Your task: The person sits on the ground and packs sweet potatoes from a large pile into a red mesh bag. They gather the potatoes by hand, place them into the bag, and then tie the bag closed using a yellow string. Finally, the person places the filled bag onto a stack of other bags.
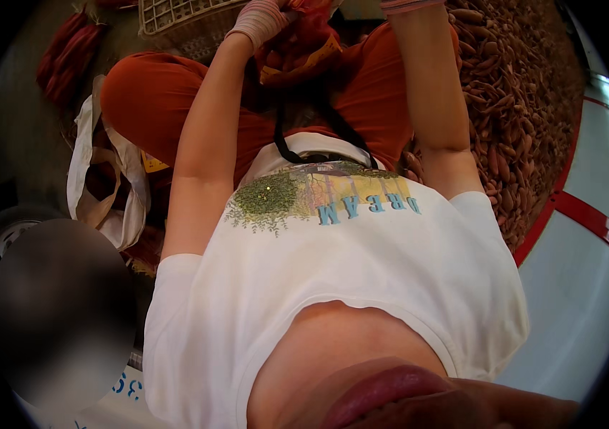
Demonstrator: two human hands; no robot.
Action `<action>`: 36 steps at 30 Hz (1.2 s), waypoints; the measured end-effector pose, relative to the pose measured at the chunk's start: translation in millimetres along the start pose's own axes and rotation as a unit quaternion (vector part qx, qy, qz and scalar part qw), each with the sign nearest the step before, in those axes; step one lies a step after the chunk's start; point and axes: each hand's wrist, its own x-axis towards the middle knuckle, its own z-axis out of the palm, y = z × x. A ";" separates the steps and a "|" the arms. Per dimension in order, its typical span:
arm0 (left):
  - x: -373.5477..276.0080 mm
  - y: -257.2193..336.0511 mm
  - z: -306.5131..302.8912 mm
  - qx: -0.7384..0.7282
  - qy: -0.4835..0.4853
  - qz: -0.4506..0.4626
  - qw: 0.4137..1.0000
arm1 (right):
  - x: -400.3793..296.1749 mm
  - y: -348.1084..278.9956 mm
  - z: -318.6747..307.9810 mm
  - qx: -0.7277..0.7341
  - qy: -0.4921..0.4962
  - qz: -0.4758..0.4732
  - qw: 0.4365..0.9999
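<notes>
My left hand (264, 21), in a pale striped glove, grips the upper part of a red mesh bag (304, 40) at the top edge; the fingertips are partly cut off. Reddish roots, apparently sweet potatoes, show inside the bag, which has a yellow printed band and sits between my knees. My right hand lies beyond the top edge; only its pinkish glove cuff and the forearm show. A large heap of sweet potatoes (497, 107) spreads beside my right arm.
A beige plastic crate (186, 27) stands ahead to the left. Red filled mesh bags (71, 56) lie farther left. A white fabric bag with loops (81, 161) is beside my left knee. A wheel (6, 241) is at far left. A pale, red-trimmed panel (578, 257) borders the heap.
</notes>
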 end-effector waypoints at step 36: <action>71.9 -52.0 46.9 -0.264 -0.022 -0.086 0.961 | -71.2 141.3 -64.6 -0.647 -0.165 -0.208 0.715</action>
